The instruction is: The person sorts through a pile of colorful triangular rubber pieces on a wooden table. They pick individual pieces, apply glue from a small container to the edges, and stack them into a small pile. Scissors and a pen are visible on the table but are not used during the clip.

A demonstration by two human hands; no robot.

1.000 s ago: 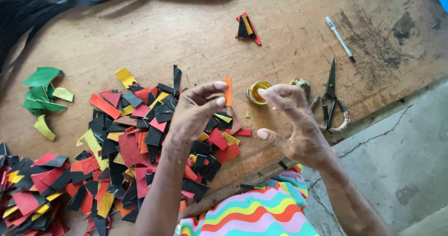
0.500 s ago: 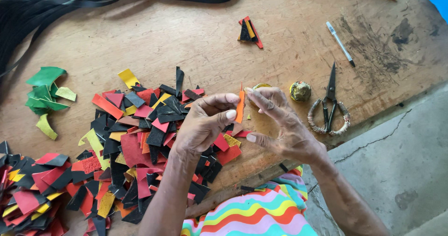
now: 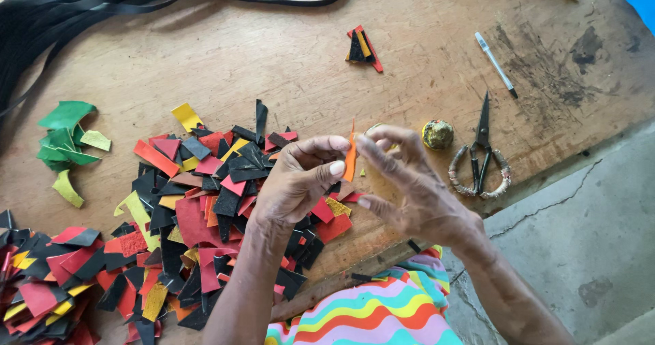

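1. Orange is the colour of the narrow strip (image 3: 350, 159) now pinched upright between both hands; a second ago the left hand (image 3: 300, 181) held it alone while the right hand (image 3: 416, 188) hovered spread beside it, and half a second ago the two had only just met.
2. Left grip: thumb and forefinger pressed together on the strip's lower left edge. Right grip: fingertips closed on its right edge, the remaining fingers curled loosely below.
3. The strip sits above the near edge of the wooden counter (image 3: 273, 51), over the right fringe of the big scrap pile (image 3: 205, 208).
4. Counted: one pair of scissors (image 3: 479, 155) with wrapped handles, one pen (image 3: 496, 64), one small round yellowish ball (image 3: 437, 134) just left of the scissors.
5. One little bundle of red, black and yellow pieces (image 3: 361, 47) lies apart, farther up the counter.
6. One cluster of green scraps (image 3: 65, 144) lies at the left; a second heap of red, black and yellow scraps (image 3: 41, 283) fills the lower left corner.
7. Black strips (image 3: 82, 4) trail across the top left.
8. Striped, many-coloured cloth (image 3: 382, 311) shows at the bottom edge, below the hands.
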